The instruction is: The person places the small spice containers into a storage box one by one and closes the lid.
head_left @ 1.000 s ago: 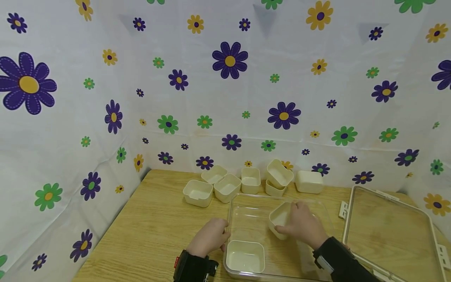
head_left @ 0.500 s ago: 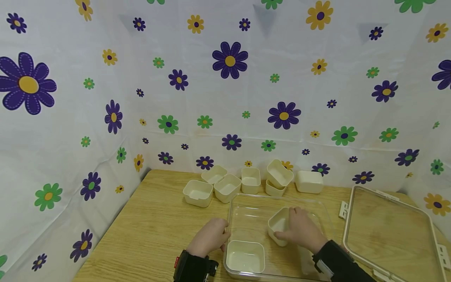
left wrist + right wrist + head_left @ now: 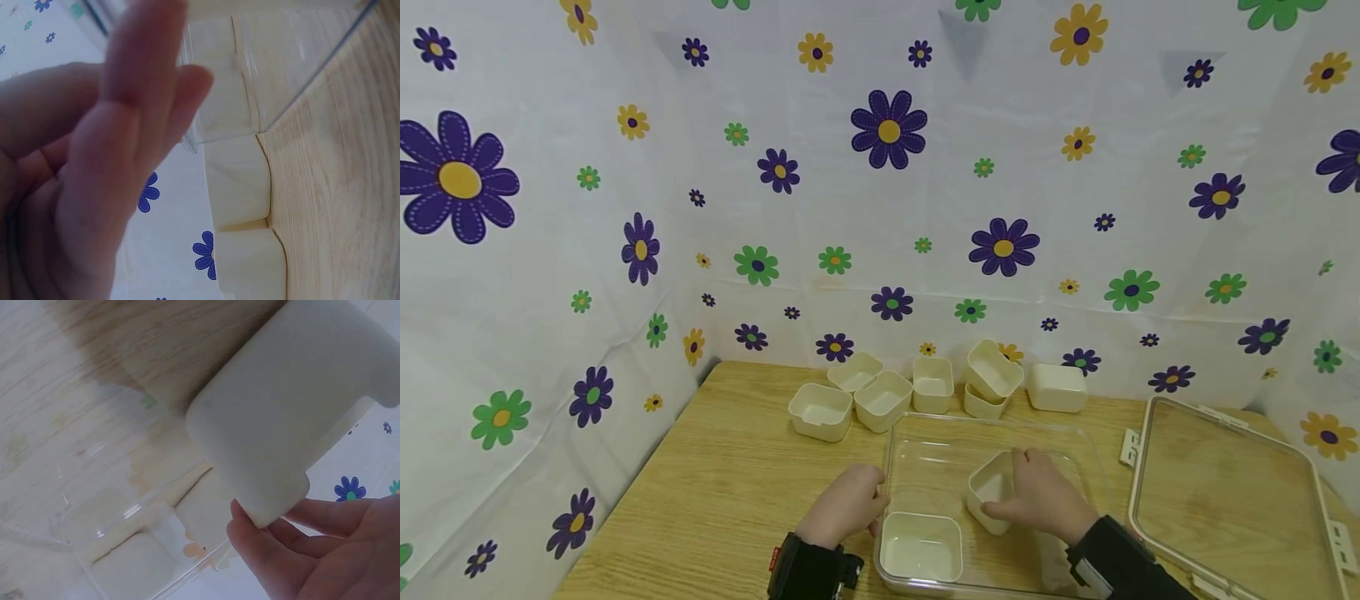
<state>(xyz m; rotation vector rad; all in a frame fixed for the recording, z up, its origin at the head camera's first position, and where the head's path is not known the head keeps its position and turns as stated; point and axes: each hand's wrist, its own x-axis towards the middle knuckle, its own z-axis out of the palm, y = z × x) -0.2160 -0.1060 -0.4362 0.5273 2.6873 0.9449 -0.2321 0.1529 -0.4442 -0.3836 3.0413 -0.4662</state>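
Tubs point(image 3: 884, 401) crowd behind the tray point(image 3: 925, 479), roomy at back-left.

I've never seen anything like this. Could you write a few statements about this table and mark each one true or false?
1. The right hand holds a cream container. True.
2. Both hands hold containers. False: the left hand is at the left wall of the clear box.
3. A corner container sits in the box, near its front left corner. True.
4. The box is covered. False: its clear lid is beside it, on the right.
5. The backdrop is plain. False: printed flowers cover it.
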